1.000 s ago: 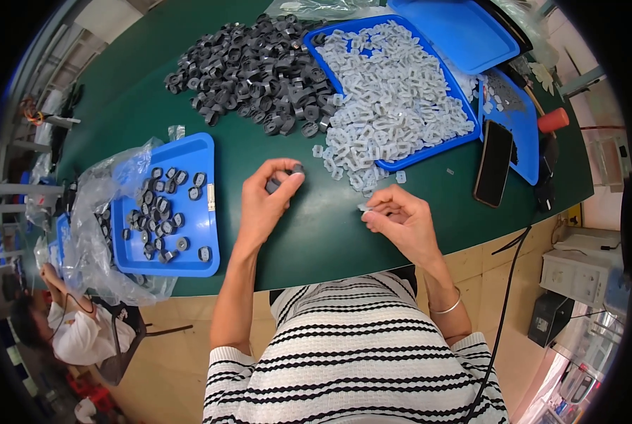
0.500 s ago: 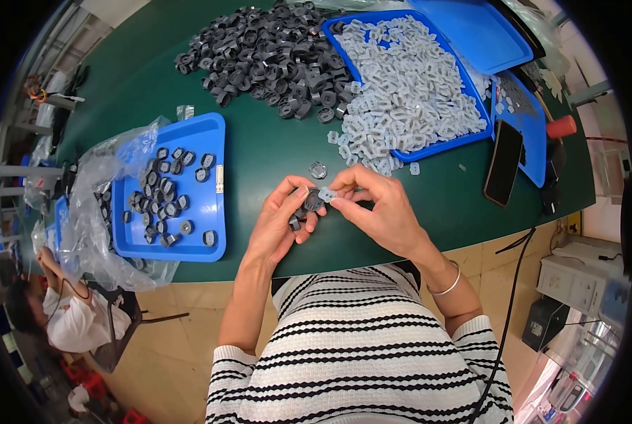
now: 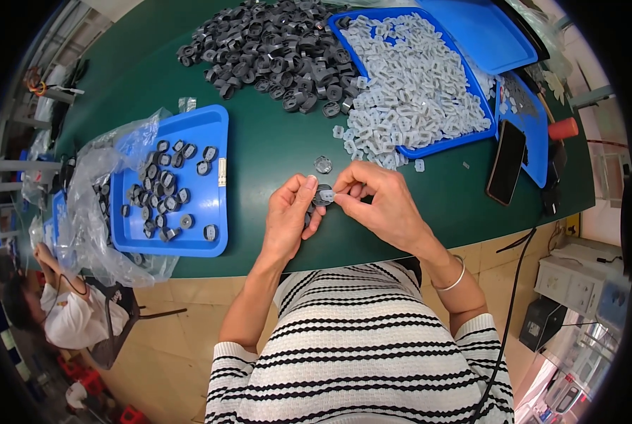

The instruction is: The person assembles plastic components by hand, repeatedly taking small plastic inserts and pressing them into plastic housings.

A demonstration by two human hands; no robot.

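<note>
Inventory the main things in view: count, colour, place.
Table: one, green, beneath the hands
Trays: at least four, blue, table's left and right
Dark parts: too many to count, dark grey, far heap and left tray
Pale parts: too many to count, whitish, in and beside one tray
Loose disc: one, greyish, beyond the hands
Phone: one, black, right
Cylinder: one, red, far right
Co-worker: one, white top, lower left
Left hand: one, striped sleeve, holding a dark part
Right hand: one, striped sleeve, pinching a pale part

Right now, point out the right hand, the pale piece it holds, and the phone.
Right hand (image 3: 385, 203), head view, back of the hand.
Pale piece (image 3: 327, 195), head view, visible face.
Phone (image 3: 507, 162), head view, dark screen.
</note>
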